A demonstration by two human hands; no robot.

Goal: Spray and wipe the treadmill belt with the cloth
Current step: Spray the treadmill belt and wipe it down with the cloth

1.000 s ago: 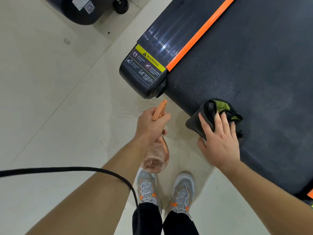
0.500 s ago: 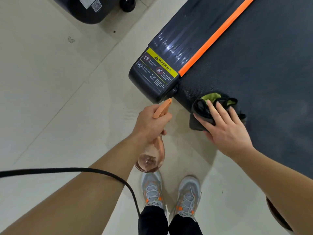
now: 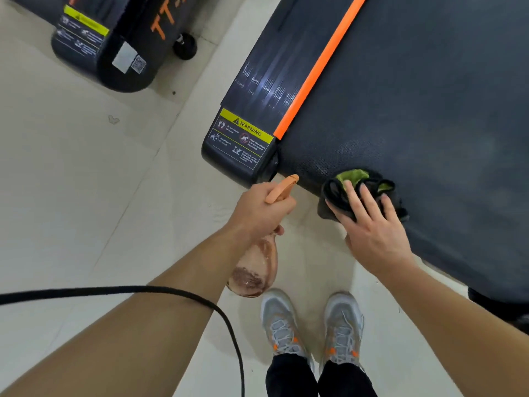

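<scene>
Leftward slid the black-green cloth (image 3: 343, 193) under spread right-hand fingers (image 3: 367, 202); left hand (image 3: 257, 213) grips the spray bottle (image 3: 254, 267).

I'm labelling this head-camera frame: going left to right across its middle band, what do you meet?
Black cable → left hand gripping the spray bottle → right hand pressing the cloth → treadmill belt.

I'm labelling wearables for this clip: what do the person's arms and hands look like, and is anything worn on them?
Both forearms are bare, with no sleeves in view. The left hand and right hand wear no gloves, rings or watch. A thin black cable crosses over the left forearm.
</scene>
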